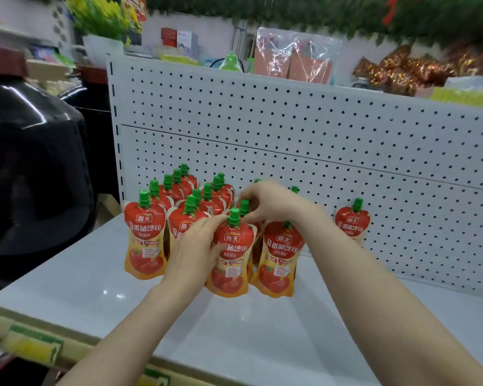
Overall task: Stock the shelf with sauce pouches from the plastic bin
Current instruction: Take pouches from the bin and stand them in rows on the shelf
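Several red and orange sauce pouches with green caps stand in rows on the white shelf (89, 277). My left hand (193, 246) grips the left side of the front middle pouch (232, 260), which stands upright. My right hand (271, 201) pinches the green cap of a pouch (244, 208) standing just behind it. To the right of the front middle pouch stands another (280, 260), and a further one (145, 235) stands at the front left. One pouch (352, 222) leans alone against the pegboard at the right. The plastic bin is out of view.
A white pegboard back panel (318, 140) rises behind the shelf. A large black glossy object (31, 162) stands to the left. Bags and packets (396, 68) sit on top of the panel. A yellow price strip (31, 346) runs along the shelf's front edge.
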Demonstrator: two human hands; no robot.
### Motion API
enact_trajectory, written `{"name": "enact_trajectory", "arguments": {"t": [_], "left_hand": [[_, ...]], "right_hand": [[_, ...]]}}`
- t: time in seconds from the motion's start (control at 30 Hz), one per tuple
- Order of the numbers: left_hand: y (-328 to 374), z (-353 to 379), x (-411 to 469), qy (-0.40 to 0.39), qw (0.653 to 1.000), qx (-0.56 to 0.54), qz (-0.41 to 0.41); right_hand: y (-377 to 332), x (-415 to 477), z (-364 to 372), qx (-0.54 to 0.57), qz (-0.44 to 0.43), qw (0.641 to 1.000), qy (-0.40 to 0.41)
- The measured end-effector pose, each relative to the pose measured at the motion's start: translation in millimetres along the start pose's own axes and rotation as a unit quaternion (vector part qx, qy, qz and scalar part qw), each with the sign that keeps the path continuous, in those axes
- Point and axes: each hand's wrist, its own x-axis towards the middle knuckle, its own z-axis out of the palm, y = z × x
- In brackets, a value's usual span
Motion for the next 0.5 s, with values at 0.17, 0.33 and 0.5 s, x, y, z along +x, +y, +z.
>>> {"name": "enact_trajectory", "arguments": {"t": [0.17,0.33,0.5], "left_hand": [[-3.2,1.9,2.6,-0.021,1.0,-0.004,-0.007],[-5.6,4.2,3.0,-0.021,1.0,-0.016,-0.008],[-8.3,5.8,0.5,-0.02,0.999,-0.032,-0.004]], "right_hand": [[3.5,19.9,5.6,-0.038,0.036,0.998,0.023],[8.2,27.0,7.8,-0.043,0.049,0.997,0.038],[15.6,12.0,-0.2,0.077,0.03,0.993,0.083]]}}
